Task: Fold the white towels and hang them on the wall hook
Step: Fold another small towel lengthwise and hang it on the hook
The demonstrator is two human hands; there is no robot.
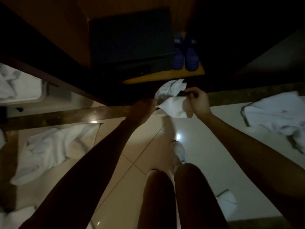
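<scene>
Holding a small soft white cloth towel (173, 107) over the glossy cream floor tiles (148, 162)
left hand (143, 107) pinches its pointed corner, right hand (199, 100) clutches the bunched top; crumpled white towels (49, 149) lie below.

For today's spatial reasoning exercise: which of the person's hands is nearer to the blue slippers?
Right. The right hand grips the white towel just below the blue slippers in the picture; the left hand holds the towel's other corner, farther down and left.
</scene>
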